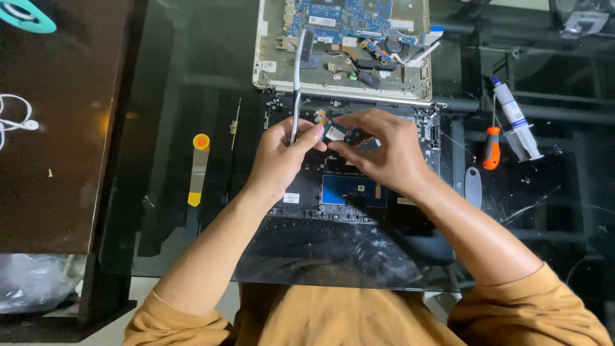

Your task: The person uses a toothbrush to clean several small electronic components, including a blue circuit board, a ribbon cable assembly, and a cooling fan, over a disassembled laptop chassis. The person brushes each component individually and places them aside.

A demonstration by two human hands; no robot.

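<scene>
My left hand (282, 154) and my right hand (384, 150) meet over a black opened laptop base (333, 250) on a glass table. Together they pinch a small dark circuit part (335, 132) between thumbs and fingertips. The left hand also touches a thin silver bar (296, 96) that runs up toward the light-coloured laptop shell (269, 64) with its blue mainboard (346, 19) exposed. A blue touchpad board (352, 190) shows in the black base just below my hands.
Right of the base lie a white syringe tube (514, 118), an orange-handled screwdriver (491, 147) and a grey pry tool (473, 187). At left lie a yellow-and-orange strip tool (199, 168), a dark wooden surface (57, 160) and a white cable (16, 122).
</scene>
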